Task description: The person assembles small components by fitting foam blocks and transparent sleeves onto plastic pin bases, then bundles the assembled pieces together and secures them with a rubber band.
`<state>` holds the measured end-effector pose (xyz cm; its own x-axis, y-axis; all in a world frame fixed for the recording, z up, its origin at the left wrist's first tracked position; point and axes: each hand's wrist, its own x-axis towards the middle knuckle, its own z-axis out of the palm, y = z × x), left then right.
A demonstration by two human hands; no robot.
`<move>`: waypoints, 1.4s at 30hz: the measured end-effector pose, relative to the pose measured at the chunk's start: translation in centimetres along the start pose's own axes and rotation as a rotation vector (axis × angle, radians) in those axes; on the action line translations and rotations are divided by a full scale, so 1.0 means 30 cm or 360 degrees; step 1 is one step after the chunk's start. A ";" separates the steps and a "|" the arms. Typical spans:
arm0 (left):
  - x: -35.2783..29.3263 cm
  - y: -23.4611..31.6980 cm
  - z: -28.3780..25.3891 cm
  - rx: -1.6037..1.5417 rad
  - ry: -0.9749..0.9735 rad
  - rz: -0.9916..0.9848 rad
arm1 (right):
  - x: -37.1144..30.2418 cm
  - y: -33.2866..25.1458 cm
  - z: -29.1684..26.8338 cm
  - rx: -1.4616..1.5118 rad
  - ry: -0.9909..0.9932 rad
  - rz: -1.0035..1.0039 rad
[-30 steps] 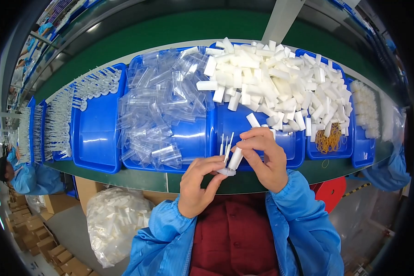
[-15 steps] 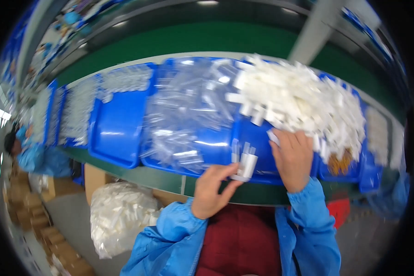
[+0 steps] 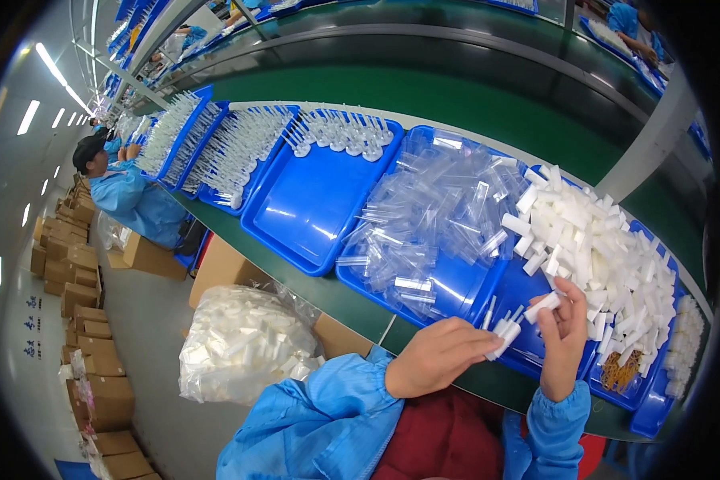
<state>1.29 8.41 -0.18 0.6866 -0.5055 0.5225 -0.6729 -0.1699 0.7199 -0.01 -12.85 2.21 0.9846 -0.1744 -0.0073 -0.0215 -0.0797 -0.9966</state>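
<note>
My left hand pinches a small bunch of white plastic parts with thin, pale stems pointing up. Close on its right, my right hand grips a short white cylinder between thumb and fingers, a little apart from the bunch. Both hands are over the near edge of a blue tray. A large heap of similar white cylinders lies just beyond my right hand. Clear plastic tubes are piled in the blue tray ahead of my left hand.
A blue tray farther left has white stemmed parts along its back. Yellow rubber bands lie at right. Below the table stands a plastic bag of white pieces. A co-worker sits far left, near stacked cartons.
My right hand has come away from the heap with a white cylinder, close to the left hand's bunch. The view has turned left, showing more of the aisle and a co-worker.
</note>
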 end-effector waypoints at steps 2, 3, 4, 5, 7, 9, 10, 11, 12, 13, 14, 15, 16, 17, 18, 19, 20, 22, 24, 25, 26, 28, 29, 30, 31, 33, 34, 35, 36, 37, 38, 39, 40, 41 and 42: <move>0.017 0.018 0.007 -0.0034 -0.0103 0.0085 | -0.012 0.006 0.000 0.0361 0.0091 0.0115; 0.021 0.019 0.008 -0.0038 -0.0107 0.0084 | -0.018 0.007 0.000 0.0361 0.0096 0.0118; 0.026 0.020 0.012 -0.0046 -0.0117 0.0093 | -0.027 0.005 -0.001 0.0401 0.0067 0.0183; 0.032 0.021 0.017 -0.0065 -0.0131 0.0104 | -0.039 0.001 -0.005 0.0436 0.0049 0.0252; 0.042 0.024 0.014 -0.0146 -0.0150 0.0100 | -0.044 0.016 -0.004 0.0457 0.0174 0.0239; 0.031 0.024 0.008 0.0014 -0.0107 0.0153 | -0.025 0.027 0.003 0.0603 0.0246 0.0212; 0.026 0.025 0.011 0.0012 -0.0066 0.0094 | -0.011 0.053 0.004 0.0627 0.0231 0.0215; 0.022 0.027 0.007 0.0068 -0.0118 0.0075 | 0.003 0.062 0.012 0.0676 0.0208 0.0212; 0.024 0.033 0.004 0.0068 -0.0132 0.0053 | 0.005 0.067 0.018 0.0765 0.0221 0.0283; 0.025 0.035 0.002 0.0083 -0.0153 0.0035 | 0.003 0.064 0.021 0.0818 0.0233 0.0325; 0.031 0.036 0.012 0.0015 -0.0186 0.0056 | -0.001 0.060 0.015 0.0833 0.0242 0.0364; 0.031 0.034 0.011 0.0025 -0.0203 0.0024 | -0.005 0.058 0.015 0.0862 0.0231 0.0400; 0.034 0.033 0.016 0.0047 -0.0217 -0.0010 | -0.012 0.057 0.006 0.0854 0.0274 0.0403; 0.037 0.030 0.024 0.0023 -0.0238 0.0000 | -0.017 0.057 0.000 0.0822 0.0237 0.0421; 0.035 0.030 0.030 0.0013 -0.0233 -0.0001 | -0.022 0.058 -0.006 0.0793 0.0181 0.0440; 0.034 0.029 0.034 0.0009 -0.0227 -0.0003 | -0.025 0.062 -0.010 0.0795 0.0190 0.0442; 0.035 0.027 0.034 0.0009 -0.0234 -0.0003 | -0.027 0.071 -0.015 0.0765 0.0150 0.0409; 0.030 0.025 0.038 0.0045 -0.0254 0.0001 | -0.033 0.095 -0.031 0.0735 0.0105 0.0383; 0.022 0.023 0.042 0.0059 -0.0264 -0.0006 | -0.035 0.115 -0.046 0.0752 0.0096 0.0181; 0.019 0.024 0.044 0.0070 -0.0273 -0.0008 | -0.038 0.117 -0.048 0.0755 0.0101 0.0182; 0.018 0.026 0.045 0.0068 -0.0278 -0.0007 | -0.042 0.118 -0.050 0.0709 0.0117 0.0110; 0.021 0.020 0.045 0.0110 -0.0262 0.0009 | -0.043 0.119 -0.044 0.0665 0.0133 0.0043; 0.018 0.014 0.044 0.0108 -0.0266 0.0008 | -0.048 0.115 -0.035 0.0514 0.0020 -0.0064; 0.013 0.005 0.039 0.0128 -0.0280 0.0026 | -0.052 0.114 -0.027 0.0365 -0.0093 -0.0169; 0.009 0.001 0.037 0.0148 -0.0294 0.0045 | -0.049 0.117 -0.029 0.0368 -0.0089 -0.0166; 0.015 0.015 0.052 0.0108 -0.0150 -0.0042 | -0.041 0.127 -0.037 0.0517 -0.0170 -0.0207; 0.018 0.020 0.058 0.0069 0.0001 -0.0129 | -0.048 0.132 -0.036 0.0518 -0.0165 -0.0204; 0.016 0.014 0.057 0.0066 -0.0005 -0.0130 | -0.058 0.138 -0.033 0.0523 -0.0215 -0.0186; 0.014 0.000 0.057 0.0048 0.0000 -0.0120 | -0.066 0.142 -0.032 0.0526 -0.0264 -0.0170; 0.013 -0.009 0.058 0.0030 0.0006 -0.0110 | -0.071 0.144 -0.031 0.0526 -0.0256 -0.0168; 0.012 -0.012 0.060 0.0024 -0.0001 -0.0108 | -0.075 0.144 -0.029 0.0487 -0.0242 -0.0241; 0.010 -0.014 0.062 -0.0034 -0.0024 -0.0127 | -0.078 0.145 -0.027 0.0447 -0.0229 -0.0313; 0.009 -0.015 0.064 -0.0093 -0.0048 -0.0145 | -0.082 0.139 -0.025 0.0444 -0.0220 -0.0310; 0.007 -0.014 0.066 -0.0102 -0.0054 -0.0143 | -0.086 0.127 -0.024 0.0431 -0.0198 -0.0294; 0.005 -0.012 0.067 -0.0082 -0.0058 -0.0097 | -0.088 0.114 -0.025 0.0419 -0.0180 -0.0277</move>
<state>1.07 6.71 -1.27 0.7149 -0.5259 0.4608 -0.6144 -0.1578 0.7730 -2.82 -13.41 -1.11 0.9829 -0.0693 0.1704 0.1796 0.1601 -0.9706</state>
